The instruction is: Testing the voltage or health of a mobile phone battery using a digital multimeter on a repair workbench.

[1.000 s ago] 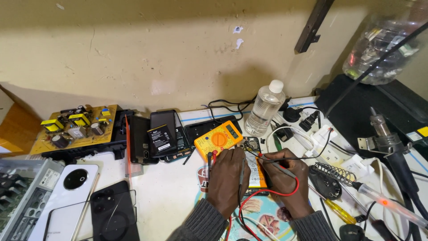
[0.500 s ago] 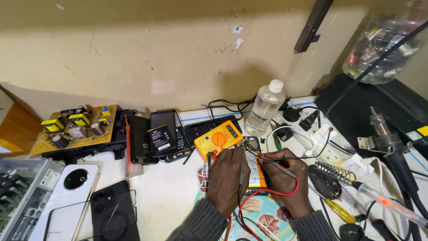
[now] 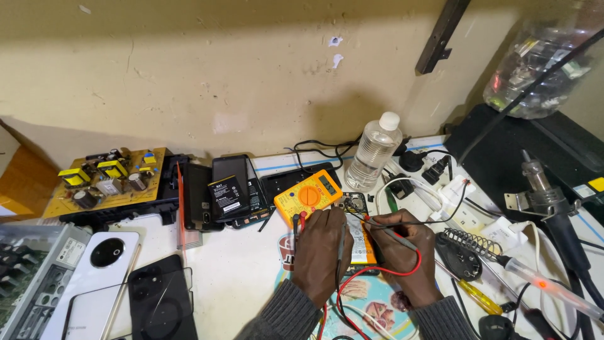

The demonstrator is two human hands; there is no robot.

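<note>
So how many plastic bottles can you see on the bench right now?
2. A clear plastic water bottle with a white cap stands behind the yellow multimeter; a large clear plastic bottle stuffed with parts sits top right. Others may be hidden.

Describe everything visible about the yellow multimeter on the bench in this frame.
The multimeter is a small handheld unit in a yellow-orange plastic case, lying flat, face up and turned at an angle. It has a round orange dial in the middle and a grey display window at its right end. It sits just beyond the left hand, with red and black leads plugged in near its lower edge.
</note>
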